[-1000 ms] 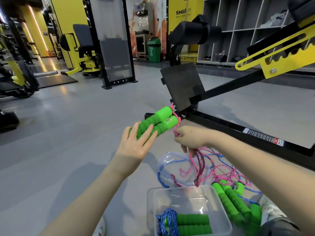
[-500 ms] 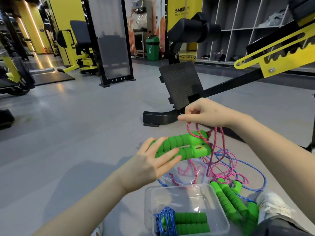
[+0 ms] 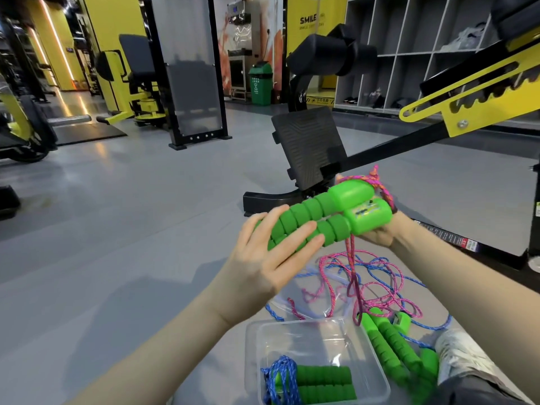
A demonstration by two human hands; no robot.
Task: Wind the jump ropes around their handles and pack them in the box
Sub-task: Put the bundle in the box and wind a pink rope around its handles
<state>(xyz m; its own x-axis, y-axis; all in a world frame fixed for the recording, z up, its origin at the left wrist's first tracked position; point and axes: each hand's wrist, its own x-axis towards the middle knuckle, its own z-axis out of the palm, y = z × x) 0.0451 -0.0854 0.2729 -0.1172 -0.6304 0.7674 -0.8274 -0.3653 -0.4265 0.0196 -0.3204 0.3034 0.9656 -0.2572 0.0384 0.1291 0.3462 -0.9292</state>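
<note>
Right now the left hand [image 3: 263, 258] lies across the foam part of a pair of green handles [image 3: 309, 217], its fingers nearly straight and slightly spread; I cannot tell where its thumb sits. The right hand [image 3: 380, 235] cups the hard plastic ends of the same handles from below, fingers curled round them. A pink rope [image 3: 380, 185] crosses those ends, and the rest hangs down to a loose tangle on the grey floor [image 3: 117, 244]. Both hands hold the handles above the floor, beyond the clear box [image 3: 254, 340]. Inside the box lies a wound blue rope [image 3: 280, 378] with its handles. Just right of the box lie more green handles [image 3: 391, 346] with loose blue cord [image 3: 432, 325].
</note>
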